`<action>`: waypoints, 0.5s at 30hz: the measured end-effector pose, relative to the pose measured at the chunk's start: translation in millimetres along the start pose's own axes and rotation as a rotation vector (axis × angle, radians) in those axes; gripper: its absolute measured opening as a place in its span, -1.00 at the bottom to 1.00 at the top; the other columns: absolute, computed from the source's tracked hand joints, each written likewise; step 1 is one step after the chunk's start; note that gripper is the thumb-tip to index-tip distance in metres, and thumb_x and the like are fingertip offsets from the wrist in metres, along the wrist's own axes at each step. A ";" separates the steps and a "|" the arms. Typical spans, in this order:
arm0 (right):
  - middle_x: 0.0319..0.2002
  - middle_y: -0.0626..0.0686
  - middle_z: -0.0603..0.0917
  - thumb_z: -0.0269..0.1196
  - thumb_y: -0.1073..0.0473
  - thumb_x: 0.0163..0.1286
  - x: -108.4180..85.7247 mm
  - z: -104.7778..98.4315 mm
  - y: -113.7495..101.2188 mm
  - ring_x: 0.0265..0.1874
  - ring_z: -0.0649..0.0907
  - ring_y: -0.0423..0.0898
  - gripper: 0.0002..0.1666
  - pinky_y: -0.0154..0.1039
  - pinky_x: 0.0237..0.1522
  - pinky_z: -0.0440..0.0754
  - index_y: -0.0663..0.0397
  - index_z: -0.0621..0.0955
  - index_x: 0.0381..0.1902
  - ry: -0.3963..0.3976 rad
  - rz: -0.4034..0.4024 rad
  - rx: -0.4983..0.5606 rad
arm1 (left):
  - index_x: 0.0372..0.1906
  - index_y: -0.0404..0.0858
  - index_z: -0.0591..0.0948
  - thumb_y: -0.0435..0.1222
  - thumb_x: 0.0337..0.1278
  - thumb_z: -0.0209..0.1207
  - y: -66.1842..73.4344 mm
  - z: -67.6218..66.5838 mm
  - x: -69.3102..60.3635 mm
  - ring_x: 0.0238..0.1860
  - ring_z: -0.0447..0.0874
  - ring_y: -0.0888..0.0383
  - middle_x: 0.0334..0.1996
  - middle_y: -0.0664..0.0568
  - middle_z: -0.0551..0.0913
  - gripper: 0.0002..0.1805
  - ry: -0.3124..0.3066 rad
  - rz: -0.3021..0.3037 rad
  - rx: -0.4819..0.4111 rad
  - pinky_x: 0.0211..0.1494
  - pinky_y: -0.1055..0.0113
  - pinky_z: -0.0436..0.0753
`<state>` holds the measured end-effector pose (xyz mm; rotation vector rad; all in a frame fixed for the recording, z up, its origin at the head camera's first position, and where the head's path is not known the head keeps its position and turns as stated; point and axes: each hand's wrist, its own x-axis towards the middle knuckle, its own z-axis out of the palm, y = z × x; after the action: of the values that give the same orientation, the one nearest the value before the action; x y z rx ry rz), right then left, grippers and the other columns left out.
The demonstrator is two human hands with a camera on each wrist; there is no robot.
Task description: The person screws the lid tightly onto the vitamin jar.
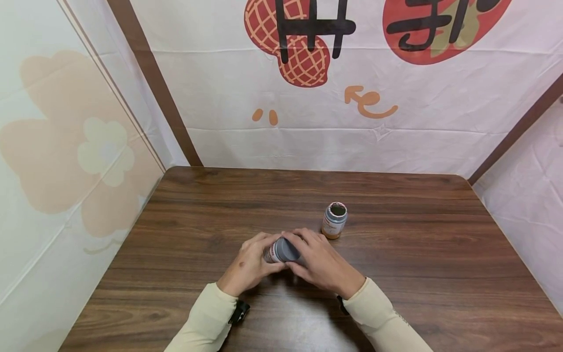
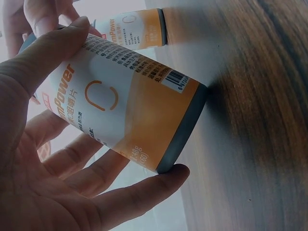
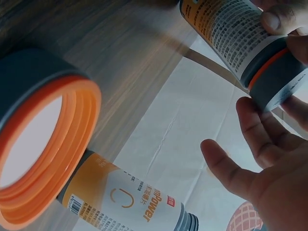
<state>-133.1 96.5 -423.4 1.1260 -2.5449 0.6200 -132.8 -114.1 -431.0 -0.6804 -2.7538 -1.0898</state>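
My left hand (image 1: 249, 264) holds a tilted grey, white and orange bottle (image 2: 110, 96), its thumb over the label and one fingertip near the base. The bottle's dark cap (image 3: 276, 79) is on, with an orange ring showing at its lower edge. Fingers and thumb of my right hand (image 1: 323, 264) grip this cap from the right. A matching bottle (image 1: 334, 222) stands without a lid just beyond my right hand. In the right wrist view, a loose dark lid (image 3: 72, 149) with an orange inside looms near the camera; the head view does not show it.
The brown wooden table (image 1: 418, 234) spreads around both hands. Behind it hangs a white printed cloth (image 1: 220, 98), and another pale cloth with a flower print (image 1: 53, 146) is at the left.
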 end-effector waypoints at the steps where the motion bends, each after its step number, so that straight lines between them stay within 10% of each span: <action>1: 0.08 0.08 0.57 0.41 0.01 0.31 0.1 -0.1 0.1 0.03 0.58 -0.04 -0.28 0.01 -0.02 0.54 0.07 0.44 0.35 -0.002 0.007 0.000 | 0.19 -0.23 0.65 -0.33 -0.17 0.57 0.1 0.1 0.2 -0.15 0.62 0.13 -0.10 0.02 0.66 -0.34 0.000 -0.006 -0.002 -0.11 0.20 0.61; 15: 0.32 0.16 0.45 0.53 0.16 0.11 0.2 -0.7 3.2 0.19 0.54 0.10 -0.13 0.10 0.00 0.55 -0.04 0.43 0.38 0.016 -0.093 -0.034 | 0.15 -0.21 0.66 -0.26 -0.18 0.59 -2.5 -0.6 -0.1 -0.18 0.63 0.13 -0.11 0.03 0.67 -0.35 0.013 0.052 0.005 -0.12 0.18 0.60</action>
<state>-135.6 98.6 -423.6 1.2154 -2.4642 0.5577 -133.8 -116.2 -432.2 -0.7369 -2.7108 -1.0725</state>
